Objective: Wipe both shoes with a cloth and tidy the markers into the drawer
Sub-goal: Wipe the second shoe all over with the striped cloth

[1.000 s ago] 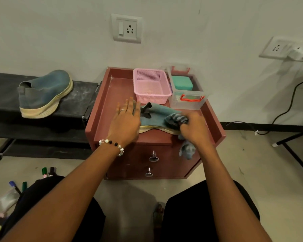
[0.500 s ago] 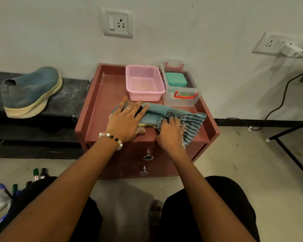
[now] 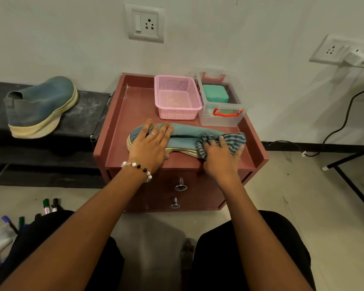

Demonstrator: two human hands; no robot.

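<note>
Head view, items as found:

1. Shoe (image 3: pixel 183 135), blue-green with pale sole, lying on its side along the front edge of the red cabinet top (image 3: pixel 135 106).
2. Left hand (image 3: pixel 149 143), fingers straight and spread, flat on the shoe's left end, steadying it.
3. Right hand (image 3: pixel 221 154), pressing the striped cloth (image 3: pixel 233 139) onto the shoe's right end near the front right corner; fingers look fairly flat over the fabric, so pressing rather than gripping.

Change noted: a second ago the cloth was bunched in a closed right hand and hanging over the front edge; it now lies spread on the shoe, and the left hand has settled further left. Judgement: wiping of this shoe is under way, not complete.

4. Second shoe (image 3: pixel 40 106), upright on the dark bench (image 3: pixel 88 114) left of the cabinet, well apart from both hands; presumably not yet wiped.
5. Markers (image 3: pixel 49 206), on the floor at lower left beside the person's knee, untouched.
6. Drawer knobs (image 3: pixel 180 184), cabinet front, both drawers closed.
7. Pink basket (image 3: pixel 177 97) and clear box (image 3: pixel 220 108), rear right corner of the cabinet top.
</note>
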